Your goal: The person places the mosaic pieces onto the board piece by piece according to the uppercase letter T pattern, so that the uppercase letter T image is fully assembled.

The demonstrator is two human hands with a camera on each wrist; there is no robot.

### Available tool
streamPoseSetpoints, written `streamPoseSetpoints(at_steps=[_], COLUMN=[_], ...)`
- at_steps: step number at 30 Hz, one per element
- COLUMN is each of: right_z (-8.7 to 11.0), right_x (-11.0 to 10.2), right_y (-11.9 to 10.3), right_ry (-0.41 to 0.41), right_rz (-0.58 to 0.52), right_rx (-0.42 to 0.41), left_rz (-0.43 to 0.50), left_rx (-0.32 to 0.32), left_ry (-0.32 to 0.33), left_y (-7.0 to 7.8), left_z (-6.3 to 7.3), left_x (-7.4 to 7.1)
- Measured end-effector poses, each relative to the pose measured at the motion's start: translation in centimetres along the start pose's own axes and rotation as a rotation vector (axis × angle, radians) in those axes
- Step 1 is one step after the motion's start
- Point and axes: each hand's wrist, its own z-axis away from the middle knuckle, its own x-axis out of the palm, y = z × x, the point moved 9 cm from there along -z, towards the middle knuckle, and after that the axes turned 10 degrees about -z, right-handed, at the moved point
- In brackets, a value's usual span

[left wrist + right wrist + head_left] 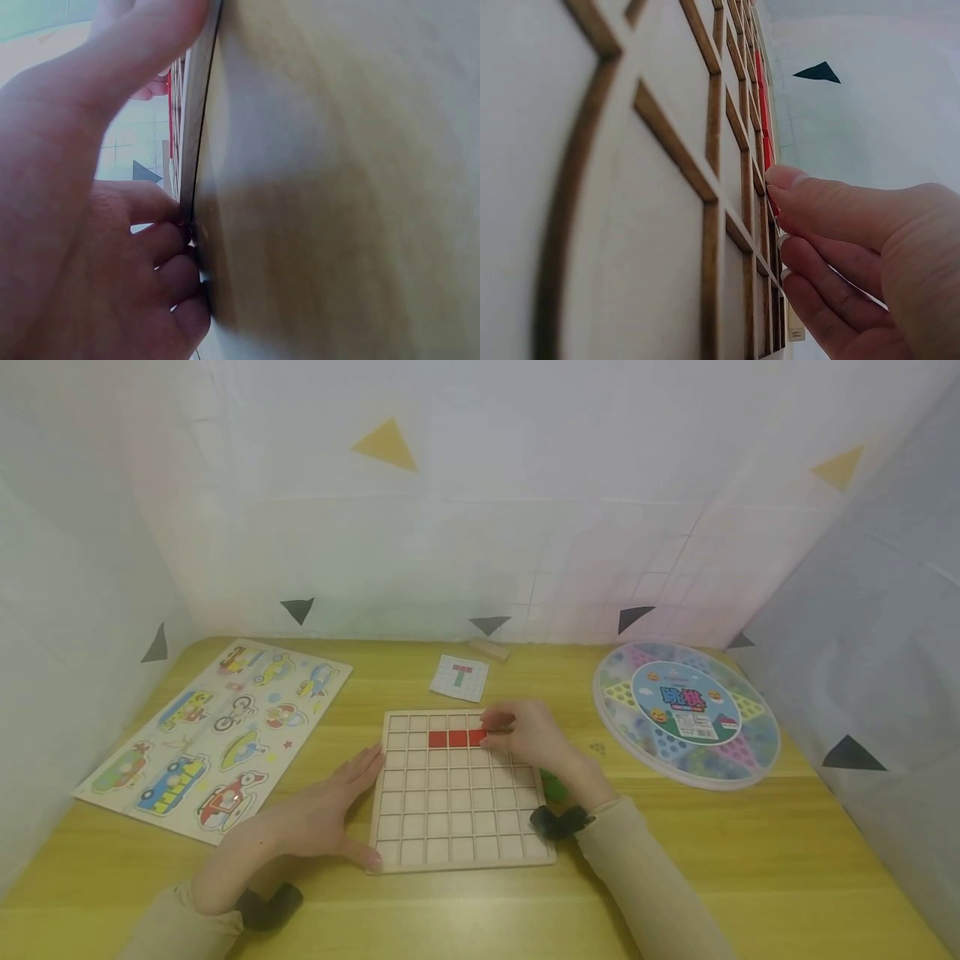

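A square wooden grid board (450, 810) lies flat on the table, with a row of red square tiles (457, 738) in its second row from the far edge. My right hand (536, 739) bends over the board and pinches the rightmost red tile (773, 201) between thumb and fingertips. My left hand (322, 814) spreads along the board's left side, thumb at the near corner, fingers against the edge; the left wrist view shows its fingertips (180, 279) down at the tabletop.
Behind the board lie a card (460, 678) with a red and green T on a grid and a small wooden block (489, 649). Green pieces (553, 787) sit under my right wrist. A vehicle puzzle board (217, 735) lies left, a round Chinese checkers set (686, 714) right.
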Motion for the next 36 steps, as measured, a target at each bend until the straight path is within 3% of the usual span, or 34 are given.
streamPoseSetpoints(at_steps=[28,32,36], right_z=[-0.4,0.0,1.1], right_x=[0.1,-0.9,-2.8], right_y=[-0.2,-0.5,-1.4], right_ry=[-0.024,-0.005,0.025], right_rz=[-0.015,-0.046,-0.042], right_rx=[0.009,0.022,-0.017], left_rz=[-0.005,-0.002,0.006], left_rx=[-0.006,-0.003,0.004], left_ry=[-0.001,0.000,-0.003], left_y=[-0.3,-0.1,0.0], left_z=[0.1,0.1,0.1], left_x=[-0.2,-0.2,-0.2])
